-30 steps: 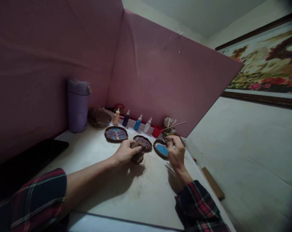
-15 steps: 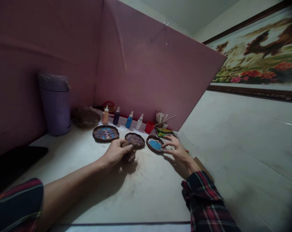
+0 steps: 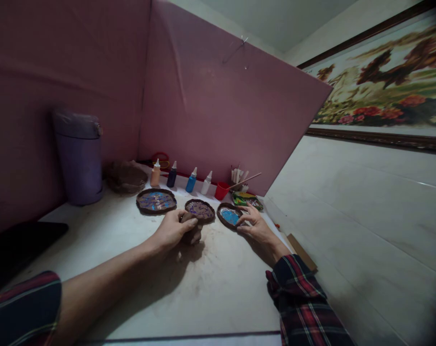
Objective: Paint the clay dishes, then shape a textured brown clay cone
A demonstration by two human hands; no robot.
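Observation:
My left hand (image 3: 176, 226) is closed around a lump of brown clay (image 3: 192, 235) above the table; the fingers partly hide it. My right hand (image 3: 255, 223) is at the right side of a small clay dish with a blue inside (image 3: 229, 216), thumb and fingers curled onto its rim. To the left of that dish lies a round clay dish with purple marks (image 3: 200, 210), just beyond my left hand. Farther left is a larger clay dish streaked blue and purple (image 3: 156, 200). All these dishes have raised dark brown rims.
Small bottles in orange (image 3: 155, 175), dark blue (image 3: 172, 177), blue (image 3: 191, 182) and white (image 3: 206, 185) line the back. Beside them stand a red cup (image 3: 222, 191) and a green packet (image 3: 247, 200). A purple tumbler (image 3: 79, 163) and wrapped brown clay (image 3: 126, 178) stand left.
My right hand has shifted slightly left, closer onto the rim of the blue dish. My left hand keeps the clay lump in nearly the same place. The view has turned a little.

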